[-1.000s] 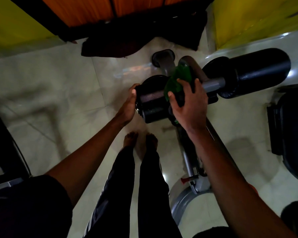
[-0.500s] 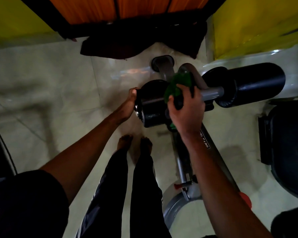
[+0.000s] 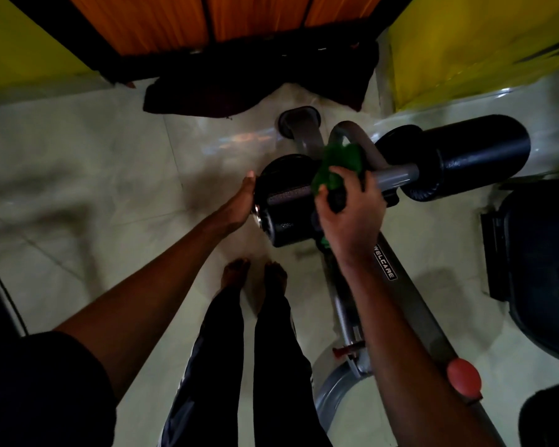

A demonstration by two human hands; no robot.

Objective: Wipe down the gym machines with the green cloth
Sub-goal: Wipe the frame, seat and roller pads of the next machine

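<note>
A grey-framed gym machine point(image 3: 410, 304) stands in front of me with two black foam rollers on a cross bar. My right hand point(image 3: 349, 214) grips the bunched green cloth point(image 3: 339, 166) and presses it against the bar between the rollers. The left roller point(image 3: 284, 217) is right below the cloth; the right roller point(image 3: 471, 153) sticks out to the right. My left hand point(image 3: 239, 204) rests flat with straight fingers against the left roller's outer end. Part of the cloth hangs hidden behind my right hand.
A dark mat point(image 3: 239, 91) lies by the orange door at the back. Yellow walls flank it. A black padded seat point(image 3: 542, 269) is at the right edge. A red knob point(image 3: 463, 375) sits on the frame near my arm. My bare feet point(image 3: 255, 272) stand on pale tiles.
My right hand has slid the green cloth slightly up and right along the bar. My left hand stays on the roller's end. The view shifted a little.
</note>
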